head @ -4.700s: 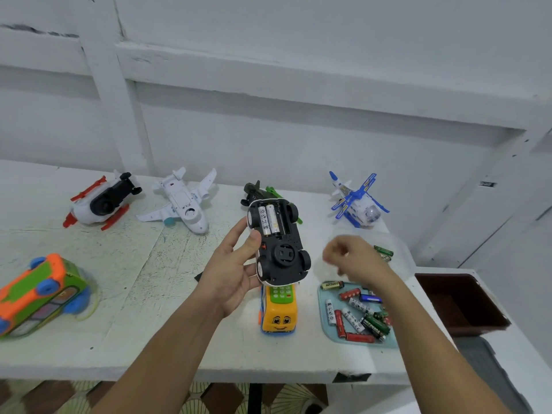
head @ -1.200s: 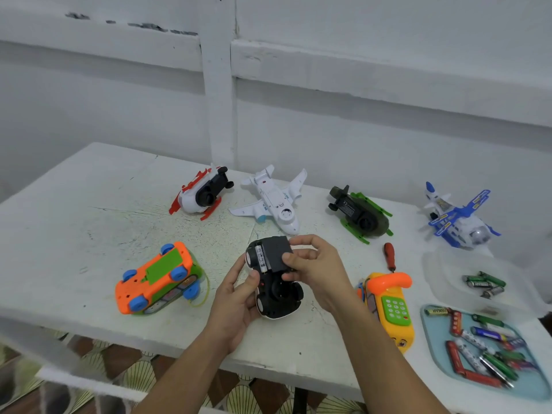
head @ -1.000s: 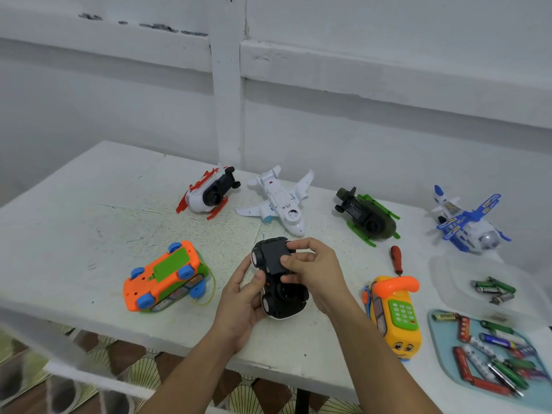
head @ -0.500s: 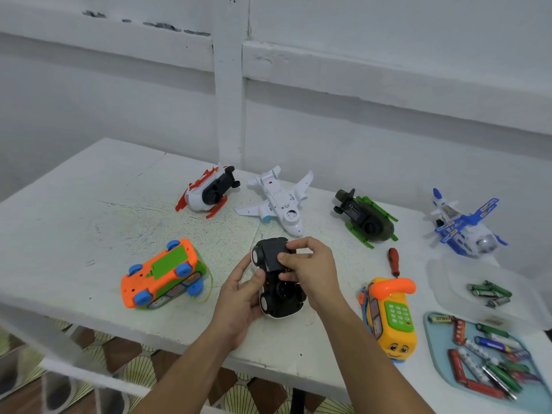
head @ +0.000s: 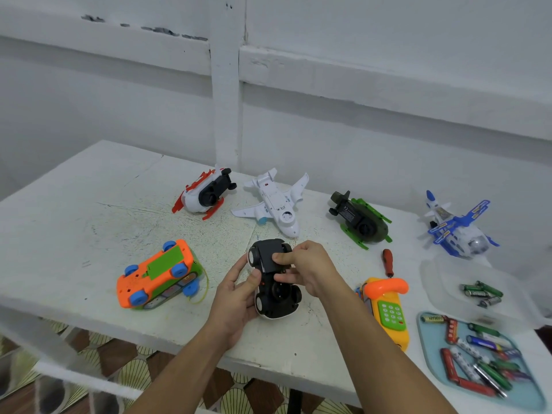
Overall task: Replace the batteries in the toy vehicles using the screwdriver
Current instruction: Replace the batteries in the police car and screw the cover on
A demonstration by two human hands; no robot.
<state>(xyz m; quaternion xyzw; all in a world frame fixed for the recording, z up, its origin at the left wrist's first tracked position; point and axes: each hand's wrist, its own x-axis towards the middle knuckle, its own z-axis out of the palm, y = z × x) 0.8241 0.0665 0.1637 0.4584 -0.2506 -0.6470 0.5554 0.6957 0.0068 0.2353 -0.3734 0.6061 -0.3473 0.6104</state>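
A black toy car [head: 276, 297] lies upside down, wheels up, near the table's front edge. My left hand [head: 236, 297] grips its left side, thumb on the underside. My right hand [head: 307, 270] pinches the black battery cover [head: 268, 255] with thumb and fingers, holding it over the car's battery bay. The batteries in the bay are hidden under the cover. A red-handled screwdriver [head: 387, 262] lies on the table to the right of my right hand, untouched.
An orange bus [head: 158, 274] lies upturned at left. A red-white toy [head: 206, 194], white plane [head: 276, 203], green toy [head: 360, 219] and blue plane [head: 457, 230] line the back. A yellow phone toy [head: 388, 312], a clear tub [head: 448, 282] and a blue battery tray [head: 427, 348] sit at right.
The battery bay was uncovered earlier; my right hand has since brought the cover onto it and pressed it lower. The car has stayed near the table's front edge.
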